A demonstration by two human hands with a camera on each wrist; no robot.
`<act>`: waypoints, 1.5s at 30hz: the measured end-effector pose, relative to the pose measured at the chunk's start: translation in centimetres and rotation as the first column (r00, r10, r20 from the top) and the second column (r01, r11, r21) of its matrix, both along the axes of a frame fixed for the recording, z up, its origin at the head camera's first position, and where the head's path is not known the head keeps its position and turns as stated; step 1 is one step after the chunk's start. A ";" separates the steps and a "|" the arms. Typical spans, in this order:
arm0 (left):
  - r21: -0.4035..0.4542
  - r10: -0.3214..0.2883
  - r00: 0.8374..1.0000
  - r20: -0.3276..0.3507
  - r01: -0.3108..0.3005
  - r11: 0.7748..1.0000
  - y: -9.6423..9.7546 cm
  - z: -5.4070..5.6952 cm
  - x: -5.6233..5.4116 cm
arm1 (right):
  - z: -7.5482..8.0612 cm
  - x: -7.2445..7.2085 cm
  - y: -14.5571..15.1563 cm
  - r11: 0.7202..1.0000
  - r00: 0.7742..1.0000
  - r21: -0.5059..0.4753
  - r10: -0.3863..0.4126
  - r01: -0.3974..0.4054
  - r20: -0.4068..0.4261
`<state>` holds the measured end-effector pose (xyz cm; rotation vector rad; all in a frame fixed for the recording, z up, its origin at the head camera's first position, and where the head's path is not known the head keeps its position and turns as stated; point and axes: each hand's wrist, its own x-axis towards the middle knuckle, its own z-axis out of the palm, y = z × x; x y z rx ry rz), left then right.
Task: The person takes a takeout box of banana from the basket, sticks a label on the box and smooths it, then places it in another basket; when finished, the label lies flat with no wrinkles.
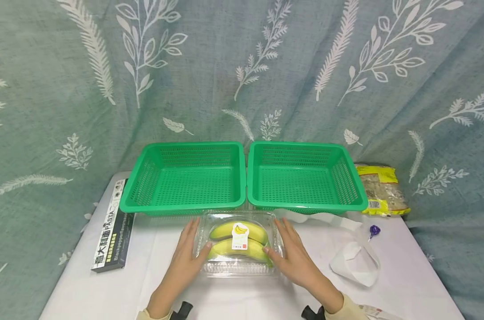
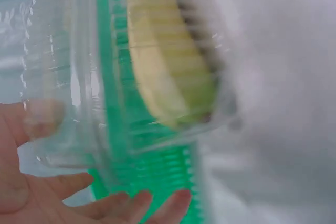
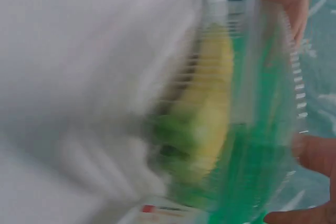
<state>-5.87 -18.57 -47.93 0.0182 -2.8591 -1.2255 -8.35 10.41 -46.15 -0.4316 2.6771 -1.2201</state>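
A clear plastic clamshell box (image 1: pixel 239 265) lies on the white table, with bananas (image 1: pixel 235 248) inside. Its lid bears a white label (image 1: pixel 239 235) with a banana picture. My left hand (image 1: pixel 189 253) is at the box's left side, fingers extended. In the left wrist view, its thumb (image 2: pixel 44 118) is at the lid and the other fingers (image 2: pixel 134 205) are spread apart. On the opposite side is my right hand (image 1: pixel 294 255), fingers mostly straight, its thumb over the lid. The right wrist view is blurred; the thumb (image 3: pixel 315 153) shows near the lid's edge.
Two green baskets (image 1: pixel 183 208) (image 1: pixel 306 207) stand side by side behind the box. A pasta box (image 1: pixel 113 226) lies at left. On the right are a yellow-topped food packet (image 1: pixel 382 191), a purple-wrapped lollipop (image 1: pixel 374 230) and a crumpled white bag-like item (image 1: pixel 356 264). A patterned curtain (image 1: pixel 210 66) hangs behind.
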 end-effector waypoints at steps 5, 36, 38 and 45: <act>0.110 0.034 0.990 0.140 -0.050 0.993 -0.1 -1.0 0.8 | -1.4 0.0 -0.1 0.999 1.000 -0.039 -0.015 0.016 0.025; 0.459 -0.301 0.949 0.098 0.225 0.859 -2.5 4.3 3.0 | 4.2 3.0 3.6 0.969 0.977 -0.159 -0.170 0.190 0.128; 0.449 -0.328 0.943 0.055 0.271 0.852 -1.8 5.0 2.4 | 4.8 2.5 4.5 0.970 0.984 -0.173 -0.161 0.173 0.080; 0.373 -0.324 0.946 -0.006 0.303 0.877 1.8 7.8 -2.3 | 6.9 -1.2 7.5 0.976 0.979 -0.142 -0.180 0.166 -0.096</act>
